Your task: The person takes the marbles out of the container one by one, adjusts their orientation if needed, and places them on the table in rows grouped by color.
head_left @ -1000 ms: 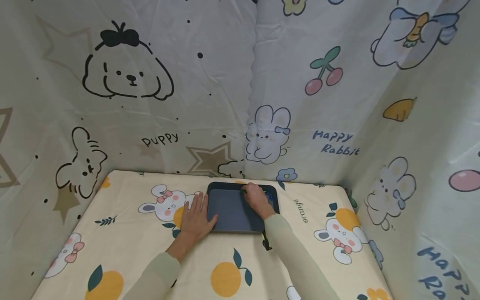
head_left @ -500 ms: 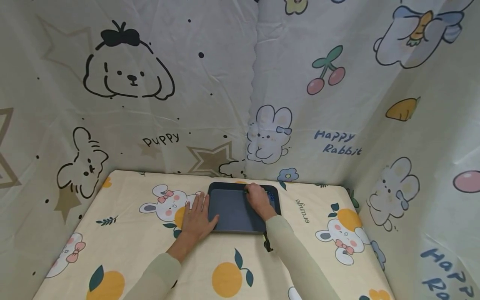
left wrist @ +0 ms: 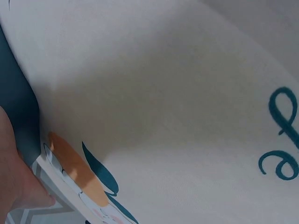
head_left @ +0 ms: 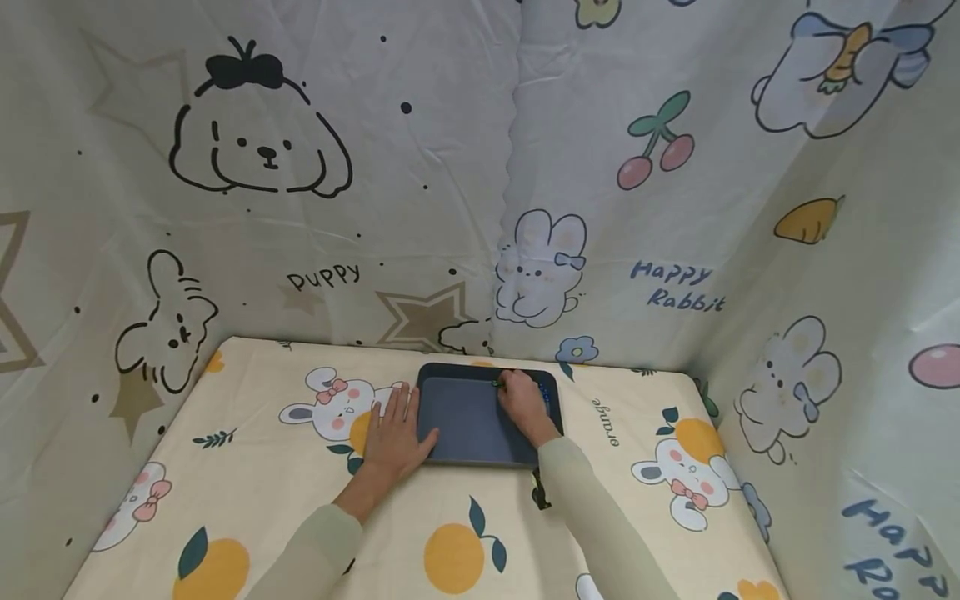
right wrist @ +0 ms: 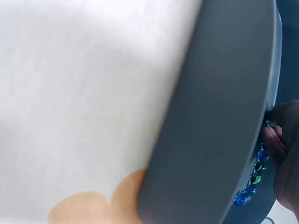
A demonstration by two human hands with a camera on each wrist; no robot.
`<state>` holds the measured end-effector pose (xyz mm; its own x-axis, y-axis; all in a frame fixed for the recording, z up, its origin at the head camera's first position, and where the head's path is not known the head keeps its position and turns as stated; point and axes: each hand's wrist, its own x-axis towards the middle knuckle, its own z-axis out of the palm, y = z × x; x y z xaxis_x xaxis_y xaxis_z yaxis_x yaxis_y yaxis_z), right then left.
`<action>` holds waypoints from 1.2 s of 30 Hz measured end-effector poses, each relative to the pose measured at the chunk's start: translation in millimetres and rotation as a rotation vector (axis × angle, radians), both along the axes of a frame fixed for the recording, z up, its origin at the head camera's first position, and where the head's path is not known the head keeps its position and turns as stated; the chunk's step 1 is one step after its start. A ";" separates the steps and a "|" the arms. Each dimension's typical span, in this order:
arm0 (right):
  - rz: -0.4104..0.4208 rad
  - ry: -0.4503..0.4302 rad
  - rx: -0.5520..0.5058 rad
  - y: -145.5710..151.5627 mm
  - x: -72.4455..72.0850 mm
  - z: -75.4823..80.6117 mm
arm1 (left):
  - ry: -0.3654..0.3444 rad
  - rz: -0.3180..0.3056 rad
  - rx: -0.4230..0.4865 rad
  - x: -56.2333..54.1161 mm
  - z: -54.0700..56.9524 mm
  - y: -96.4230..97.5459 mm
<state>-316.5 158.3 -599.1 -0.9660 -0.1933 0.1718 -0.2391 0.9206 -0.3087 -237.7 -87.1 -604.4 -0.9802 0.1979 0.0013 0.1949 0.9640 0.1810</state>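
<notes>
You're in a small booth walled with fabric, like a curtained-off corner; can't tell whether it sits in a home or a studio. Pale cloth walls rise in front of you and on both sides, creased, with a wavy vertical edge where two prints meet. Prints look nursery-style: puppy drawing, wall rabbits, cherries, plus "Puppy" lettering and "Happy Rabbit" lettering. Your flat work surface wears a cream cloth printed with oranges and more rabbits, its far edge close against the front wall.
</notes>
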 end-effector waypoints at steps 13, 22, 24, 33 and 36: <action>0.086 0.063 -0.263 -7.4 26.1 16.8 | 0.010 -0.007 0.007 -1.8 1.2 -1.4; 0.167 0.004 -0.493 -15.2 80.9 32.8 | -0.001 -0.013 0.003 -0.5 1.2 -1.3; 0.194 -0.019 -0.520 -17.4 94.3 34.1 | -0.001 -0.010 -0.003 -0.3 1.4 -1.6; 0.361 -0.149 -0.633 -33.7 150.8 37.4 | 0.006 -0.014 0.005 0.7 1.7 -2.2; 0.353 -0.230 -0.643 -38.6 160.7 31.5 | 0.020 -0.016 0.014 1.2 1.4 -2.7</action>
<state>-155.8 119.7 -567.6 -0.8905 -0.4273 0.1565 -0.3504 0.4245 -0.8349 -236.5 -89.8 -603.0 -0.9767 0.2132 0.0236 0.2138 0.9582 0.1900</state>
